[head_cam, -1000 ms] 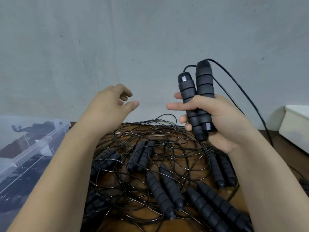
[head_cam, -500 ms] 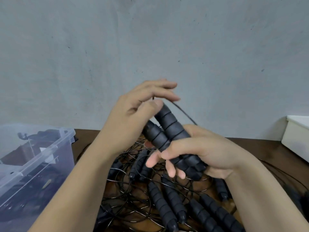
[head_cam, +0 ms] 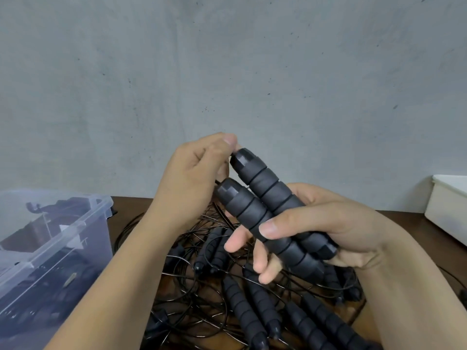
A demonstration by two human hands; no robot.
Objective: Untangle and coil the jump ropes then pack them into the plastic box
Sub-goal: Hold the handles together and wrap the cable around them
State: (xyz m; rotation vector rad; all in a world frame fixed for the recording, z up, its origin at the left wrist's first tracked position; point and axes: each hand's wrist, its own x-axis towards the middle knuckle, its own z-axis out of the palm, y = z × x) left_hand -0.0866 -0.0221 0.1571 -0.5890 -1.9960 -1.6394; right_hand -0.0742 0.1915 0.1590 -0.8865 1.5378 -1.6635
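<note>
Above the tangle (head_cam: pixel 240 304), right hand (head_cam: pixel 341 223) grips two ribbed black handles (head_cam: pixel 265 195); left hand (head_cam: pixel 192 178) pinches one tip

matt foam handles (head_cam: pixel 267 213), translucent plastic box (head_cam: pixel 63 238), wood table (head_cam: pixel 404 215)

Note that the handles (head_cam: pixel 267 210) you hold are matte charcoal-black, banded by darker ring grooves. The cords (head_cam: pixel 187 279) on the desk (head_cam: pixel 404 218) are thin, glossy black; the desk is dark brown wood. The plastic box (head_cam: pixel 83 223) is clear with a bluish tint. The wall (head_cam: pixel 227 72) is mottled grey with dark specks. The container (head_cam: pixel 447 205) at your right is white.
</note>
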